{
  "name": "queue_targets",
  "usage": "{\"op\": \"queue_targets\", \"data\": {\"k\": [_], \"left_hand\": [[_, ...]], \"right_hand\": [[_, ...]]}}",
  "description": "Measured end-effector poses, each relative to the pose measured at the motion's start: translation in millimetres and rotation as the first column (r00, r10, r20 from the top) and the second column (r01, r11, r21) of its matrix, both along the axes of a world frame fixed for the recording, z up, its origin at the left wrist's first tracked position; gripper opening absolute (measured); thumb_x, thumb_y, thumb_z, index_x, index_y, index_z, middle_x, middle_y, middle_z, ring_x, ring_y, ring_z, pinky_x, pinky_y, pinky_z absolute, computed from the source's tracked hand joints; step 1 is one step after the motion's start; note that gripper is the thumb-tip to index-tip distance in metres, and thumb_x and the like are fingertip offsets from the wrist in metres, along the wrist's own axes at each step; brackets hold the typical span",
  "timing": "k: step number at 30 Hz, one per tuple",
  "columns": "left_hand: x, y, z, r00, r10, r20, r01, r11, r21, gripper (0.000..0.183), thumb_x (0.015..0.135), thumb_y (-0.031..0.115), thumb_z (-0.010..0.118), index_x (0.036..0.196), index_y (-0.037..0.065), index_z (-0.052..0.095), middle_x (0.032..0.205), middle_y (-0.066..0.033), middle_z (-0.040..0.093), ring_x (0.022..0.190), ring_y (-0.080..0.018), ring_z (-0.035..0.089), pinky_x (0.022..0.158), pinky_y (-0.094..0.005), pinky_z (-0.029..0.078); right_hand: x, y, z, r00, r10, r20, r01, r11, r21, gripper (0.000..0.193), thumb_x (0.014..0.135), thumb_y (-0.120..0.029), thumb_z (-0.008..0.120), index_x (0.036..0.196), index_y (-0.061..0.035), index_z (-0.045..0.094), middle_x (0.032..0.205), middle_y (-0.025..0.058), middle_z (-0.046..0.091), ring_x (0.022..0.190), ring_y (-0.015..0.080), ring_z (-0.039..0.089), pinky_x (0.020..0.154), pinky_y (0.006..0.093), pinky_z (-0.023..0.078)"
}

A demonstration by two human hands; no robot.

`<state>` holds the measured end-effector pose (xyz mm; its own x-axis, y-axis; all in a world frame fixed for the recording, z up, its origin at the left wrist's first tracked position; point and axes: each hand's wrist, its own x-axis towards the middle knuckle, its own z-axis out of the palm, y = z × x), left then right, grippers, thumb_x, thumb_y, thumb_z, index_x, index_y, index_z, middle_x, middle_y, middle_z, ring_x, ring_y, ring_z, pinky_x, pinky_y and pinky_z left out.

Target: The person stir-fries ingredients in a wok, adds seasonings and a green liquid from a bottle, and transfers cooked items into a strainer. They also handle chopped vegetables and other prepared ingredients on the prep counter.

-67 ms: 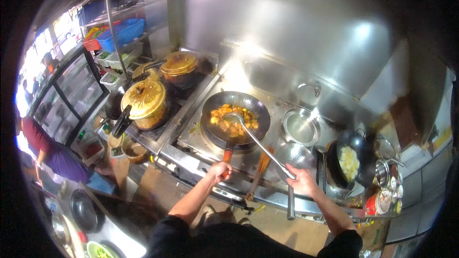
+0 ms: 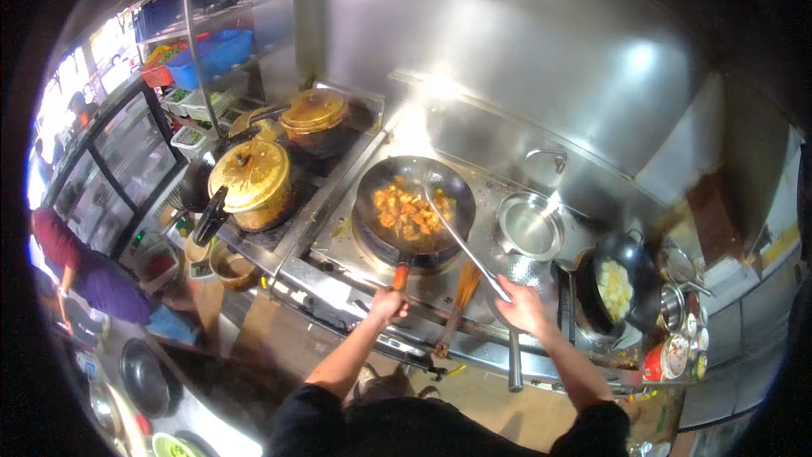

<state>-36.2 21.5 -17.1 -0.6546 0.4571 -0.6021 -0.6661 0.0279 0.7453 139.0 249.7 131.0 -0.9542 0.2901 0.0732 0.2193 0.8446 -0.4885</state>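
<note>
**Wok (image 2: pixel 458 189) on the stove (image 2: pixel 338 247), both your hands busy**

The wok likely runs heaviest: stiff metal, loaded, probably hot and maybe greasy, so its red-orange handle (image 2: pixel 401 276) is your place to hold. Your left hand (image 2: pixel 390 305) is closed around the handle's near end, no visible gap. The ladle (image 2: pixel 466 248) should feel lighter and rigid, but long enough to tip in your grip; hold it high on the shaft, away from the heat. Your right hand (image 2: pixel 522 306) is wrapped around that upper end, fingers partly hidden. The food chunks (image 2: pixel 404 211) look fairly soft and slick with sauce; they'd likely slide, and some could break if pressed hard. Don't grab those bare-handed.

Looks: the wok is round, dark and deep-sided, sitting between the gold lidded pot (image 2: pixel 251 178) and the steel pot (image 2: pixel 531 224), handle pointing at you. The ladle is slim, silvery metal, slanting in over the wok's right side; its bowl is hard to make out. The chunks are orange-brown and glossy with yellowish bits, heaped left of the wok's middle. Exact ingredients: can't tell.
</note>
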Motion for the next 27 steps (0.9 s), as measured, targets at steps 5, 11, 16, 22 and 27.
{"op": "queue_targets", "data": {"k": [5,11,16,22,27], "left_hand": [[46,-38,-68,0.753,-0.503,-0.424,0.320,0.843,-0.431,0.021,0.069,0.012,0.059,0.087,0.002,0.065,0.071,-0.0140,0.064,0.055,-0.0223,0.061,0.057,-0.0364,0.052],[112,-45,-207,0.463,-0.791,-0.401,0.328,0.573,-0.751,0.047,0.065,0.022,0.061,0.100,-0.009,0.056,0.105,-0.0272,0.055,0.106,-0.0408,0.051,0.094,-0.0467,0.039],[168,-5,-269,0.446,-0.784,-0.431,0.289,0.582,-0.760,0.080,0.072,0.027,0.065,0.131,-0.011,0.028,0.133,-0.0285,0.031,0.128,-0.0445,0.027,0.105,-0.0501,0.023],[139,-4,-241,0.572,-0.814,-0.101,0.452,0.415,-0.790,0.049,0.084,0.016,0.053,0.132,0.008,0.042,0.147,-0.0126,0.023,0.130,-0.0260,0.035,0.105,-0.0388,0.031],[156,-40,-226,0.851,-0.503,-0.154,0.228,0.616,-0.754,0.064,0.073,0.023,0.064,0.129,0.005,0.039,0.135,-0.0154,0.039,0.112,-0.0326,0.052,0.091,-0.0433,0.045]], "right_hand": [[-56,-33,-117,0.966,-0.044,0.253,-0.052,0.931,0.362,0.070,0.077,-0.011,0.054,0.136,0.0079,0.022,0.062,0.0211,0.059,0.052,0.0326,0.061,0.047,0.0440,0.050],[-24,-68,-110,0.926,0.061,0.373,-0.093,0.993,0.069,0.073,0.080,-0.020,0.057,0.135,0.0115,0.020,0.078,0.0272,0.057,0.069,0.0420,0.059,0.062,0.0463,0.049],[18,-56,-59,0.964,0.043,0.263,-0.070,0.993,0.094,0.065,0.081,-0.026,0.065,0.130,0.0052,0.036,0.110,0.0274,0.055,0.092,0.0400,0.060,0.078,0.0438,0.049],[61,-8,-10,0.975,-0.017,0.222,-0.018,0.988,0.155,0.057,0.078,-0.016,0.069,0.126,0.0026,0.044,0.112,0.0233,0.055,0.090,0.0305,0.061,0.064,0.0346,0.055],[10,-1,-9,0.953,0.273,0.131,-0.269,0.962,-0.048,0.054,0.077,-0.009,0.066,0.125,0.0038,0.045,0.105,0.0171,0.054,0.087,0.0249,0.058,0.067,0.0326,0.055]]}}
